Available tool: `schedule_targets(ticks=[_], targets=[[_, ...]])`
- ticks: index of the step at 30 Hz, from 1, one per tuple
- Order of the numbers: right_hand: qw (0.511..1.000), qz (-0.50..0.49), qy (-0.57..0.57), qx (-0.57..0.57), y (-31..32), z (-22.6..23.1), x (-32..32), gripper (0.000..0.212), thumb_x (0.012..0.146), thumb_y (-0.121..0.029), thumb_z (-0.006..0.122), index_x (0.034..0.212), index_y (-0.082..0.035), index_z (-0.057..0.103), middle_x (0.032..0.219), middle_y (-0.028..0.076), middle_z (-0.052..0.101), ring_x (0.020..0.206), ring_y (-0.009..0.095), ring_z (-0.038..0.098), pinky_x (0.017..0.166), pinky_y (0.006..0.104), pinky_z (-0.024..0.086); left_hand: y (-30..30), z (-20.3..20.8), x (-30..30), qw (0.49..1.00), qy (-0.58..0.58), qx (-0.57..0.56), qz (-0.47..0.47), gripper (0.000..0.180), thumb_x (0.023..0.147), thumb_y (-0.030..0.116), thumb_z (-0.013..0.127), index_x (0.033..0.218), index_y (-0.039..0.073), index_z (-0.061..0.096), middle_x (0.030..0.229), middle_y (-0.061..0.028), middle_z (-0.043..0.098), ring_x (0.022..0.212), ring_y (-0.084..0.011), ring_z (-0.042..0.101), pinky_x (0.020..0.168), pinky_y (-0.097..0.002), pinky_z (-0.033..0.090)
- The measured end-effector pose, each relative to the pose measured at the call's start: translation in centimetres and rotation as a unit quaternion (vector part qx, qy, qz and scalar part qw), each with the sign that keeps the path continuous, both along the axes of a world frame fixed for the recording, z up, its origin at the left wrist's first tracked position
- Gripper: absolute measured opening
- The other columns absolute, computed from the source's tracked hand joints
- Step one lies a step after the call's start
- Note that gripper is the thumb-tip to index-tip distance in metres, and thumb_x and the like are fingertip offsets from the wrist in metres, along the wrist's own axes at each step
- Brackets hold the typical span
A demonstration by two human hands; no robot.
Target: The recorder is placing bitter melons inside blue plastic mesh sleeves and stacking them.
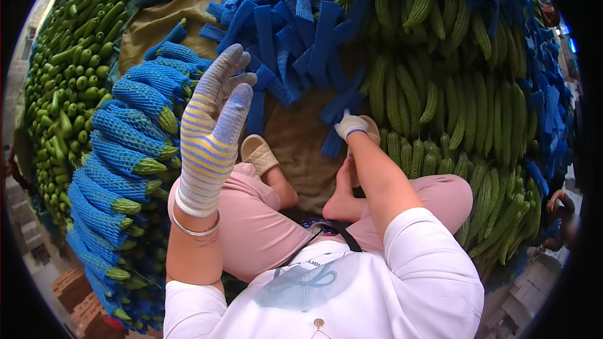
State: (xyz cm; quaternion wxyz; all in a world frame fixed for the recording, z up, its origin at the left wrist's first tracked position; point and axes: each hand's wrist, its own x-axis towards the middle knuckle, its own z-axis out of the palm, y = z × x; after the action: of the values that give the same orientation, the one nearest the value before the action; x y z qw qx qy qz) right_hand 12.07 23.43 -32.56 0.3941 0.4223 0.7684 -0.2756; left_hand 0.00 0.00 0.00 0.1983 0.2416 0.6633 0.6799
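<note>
My left hand [210,129], in a striped white, yellow and blue-grey glove, is raised with its fingers stretched out and nothing in them. To its left lie long ridged green gourds in blue mesh sleeves [129,150], stacked in a curved row. My right hand [350,126], in a pale glove, reaches down between my feet. Its fingers are curled at a blue mesh sleeve [331,143], partly hidden beneath the hand. Ahead lies a heap of loose flat blue mesh sleeves [270,34]. Bare ridged green gourds [408,97] are piled on the right.
Smaller smooth green vegetables [81,81] are heaped at the far left. A brown cloth [301,141] covers the ground between my slippers [259,153]. More blue sleeves [546,107] lie beyond the gourds at the right. Another person [559,213] is at the right edge.
</note>
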Motion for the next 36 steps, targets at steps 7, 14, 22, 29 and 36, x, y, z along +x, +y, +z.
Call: schedule_targets(ticks=[7, 14, 22, 29, 36], targets=[[0.991, 0.108, 0.041, 0.074, -3.4, 2.5, 1.5, 0.06, 0.076, -0.044, 0.064, 0.127, -0.014, 0.053, 0.13, 0.016, 0.047, 0.124, 0.031, 0.044, 0.103, 0.0407, 0.034, 1.3, -0.9, 0.3, 0.998, -0.029, -0.045, -0.022, 0.047, 0.089, 0.006, 0.054, 0.134, 0.002, 0.043, 0.125, -0.0157, 0.053, 0.108, -0.0191, 0.055, 0.096, -0.0301, 0.042], [0.785, -0.136, 0.596, 0.097, -5.2, 10.0, 3.0, 0.011, 0.077, -0.014, 0.067, 0.084, -0.006, 0.066, 0.091, 0.01, 0.06, 0.085, 0.027, 0.057, 0.074, 0.0354, 0.045, 3.0, -2.5, 0.0, 0.984, 0.042, -0.13, -0.113, 0.045, 0.092, 0.013, 0.055, 0.134, 0.002, 0.043, 0.128, -0.0134, 0.051, 0.11, -0.0172, 0.053, 0.097, -0.0274, 0.04], [0.602, 0.089, 0.764, 0.216, -8.8, 24.1, 7.0, 0.018, 0.065, -0.01, 0.074, 0.078, -0.008, 0.061, 0.086, 0.009, 0.061, 0.081, 0.03, 0.056, 0.073, 0.0402, 0.044, 3.8, -1.1, 0.9, 0.964, -0.157, -0.158, -0.147, 0.048, 0.089, 0.021, 0.061, 0.131, 0.006, 0.046, 0.108, -0.0052, 0.059, 0.08, -0.007, 0.057, 0.066, -0.0188, 0.046], [0.608, -0.235, 0.725, -0.222, -11.3, 24.8, 10.6, 0.028, 0.08, -0.024, 0.071, 0.091, -0.001, 0.059, 0.097, 0.008, 0.06, 0.097, 0.017, 0.054, 0.083, 0.0325, 0.044, 3.6, -3.6, 8.0, 0.952, -0.134, 0.005, -0.273, 0.021, 0.09, 0.007, 0.057, 0.11, 0.002, 0.054, 0.098, -0.0015, 0.059, 0.09, -0.0077, 0.055, 0.083, -0.0234, 0.046], [0.623, -0.314, 0.641, -0.318, -10.0, 25.9, 15.6, 0.033, 0.086, -0.017, 0.066, 0.111, 0.002, 0.055, 0.1, 0.004, 0.06, 0.088, 0.01, 0.055, 0.081, 0.0239, 0.045, 2.0, -4.6, 12.8, 0.903, -0.254, 0.047, -0.344, 0.02, 0.084, 0.019, 0.066, 0.097, 0.007, 0.056, 0.08, 0.0022, 0.055, 0.065, -0.0043, 0.048, 0.056, -0.0165, 0.038]])
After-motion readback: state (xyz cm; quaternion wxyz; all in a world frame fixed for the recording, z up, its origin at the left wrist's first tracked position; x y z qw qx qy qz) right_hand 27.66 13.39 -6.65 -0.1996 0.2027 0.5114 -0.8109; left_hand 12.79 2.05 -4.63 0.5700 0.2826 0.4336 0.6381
